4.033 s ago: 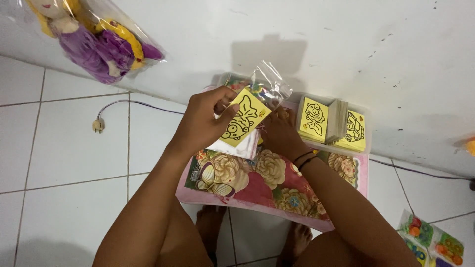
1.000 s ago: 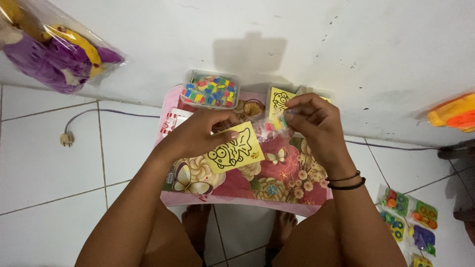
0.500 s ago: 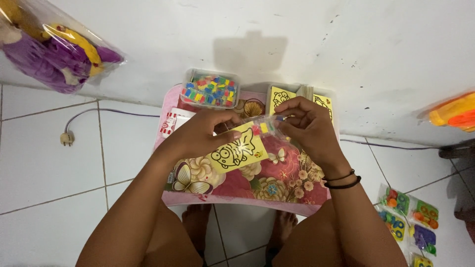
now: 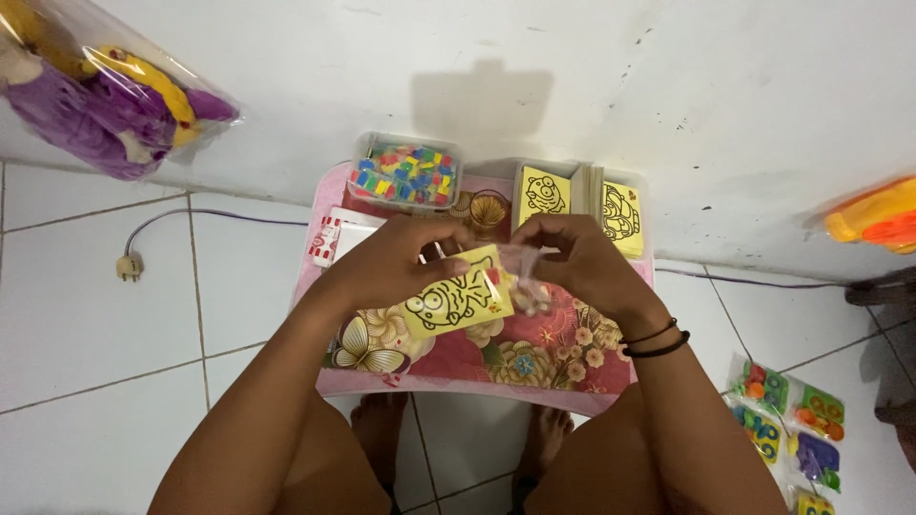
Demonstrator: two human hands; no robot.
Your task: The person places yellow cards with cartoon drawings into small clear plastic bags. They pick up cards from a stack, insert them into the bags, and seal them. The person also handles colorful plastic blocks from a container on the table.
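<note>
Left hand (image 4: pixel 396 259): closed on the top edge of a yellow card (image 4: pixel 456 303) printed with a black cartoon outline, held just above the small floral table (image 4: pixel 572 377). Right hand (image 4: pixel 582 259): fingers pinched on a crinkled clear plastic sleeve (image 4: pixel 523 277) touching the card's right end; two dark bands on the wrist. On the table, beyond the hands: a clear box of coloured pieces (image 4: pixel 405 174) at the back left, a stack of yellow cards (image 4: pixel 580 198) at the back right, a white and red packet (image 4: pixel 334 238) at the left edge. Left of the table: a bagged purple soft toy (image 4: pixel 95 91) and a wall plug (image 4: pixel 129 265). Right of the table: packets of coloured toys (image 4: pixel 787 420) on the floor.
</note>
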